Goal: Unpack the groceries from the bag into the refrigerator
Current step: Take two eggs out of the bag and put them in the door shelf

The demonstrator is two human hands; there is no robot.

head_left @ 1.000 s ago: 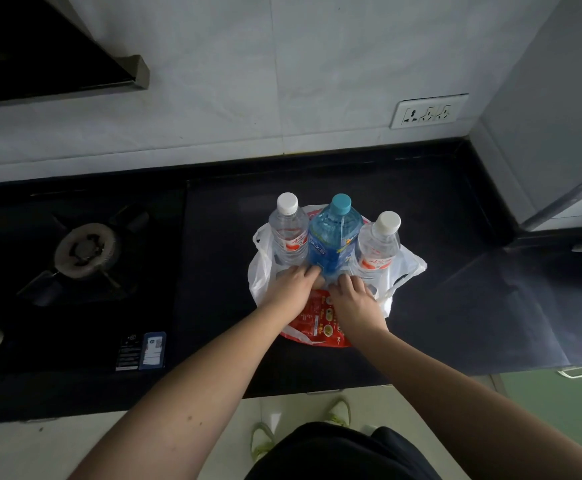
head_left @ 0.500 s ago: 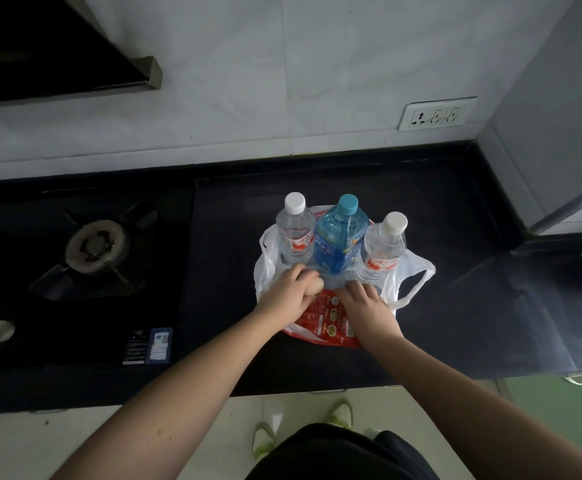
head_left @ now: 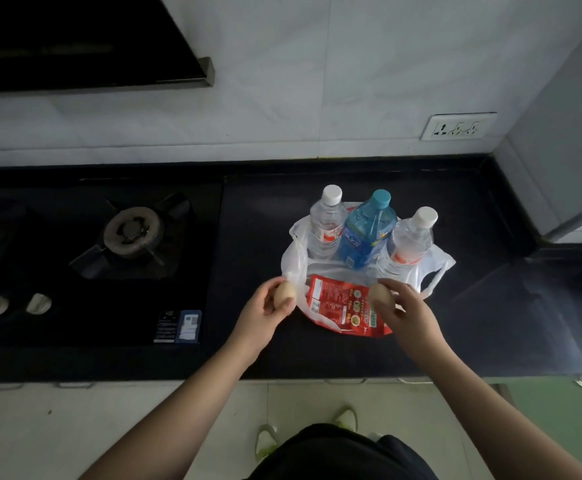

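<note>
A white plastic bag point(head_left: 291, 261) lies open on the black counter point(head_left: 455, 323). In it stand two clear water bottles, one on the left point(head_left: 325, 225) and one on the right point(head_left: 410, 242), with a blue bottle point(head_left: 367, 232) between them. A red food packet point(head_left: 346, 308) lies at the bag's front. My left hand point(head_left: 263, 315) holds a brown egg point(head_left: 284, 294) just left of the bag. My right hand point(head_left: 409, 311) holds a second brown egg point(head_left: 381, 296) over the packet's right side.
A gas hob with a burner point(head_left: 132, 233) and two knobs point(head_left: 16, 304) fills the counter's left half. A range hood point(head_left: 75, 43) hangs above it. A wall socket point(head_left: 457, 126) sits at the back right, and a grey appliance side point(head_left: 566, 140) rises at the right.
Both hands have pulled out of the bag toward me and apart, each now holding an egg. The red packet is uncovered. The camera has shifted right.
</note>
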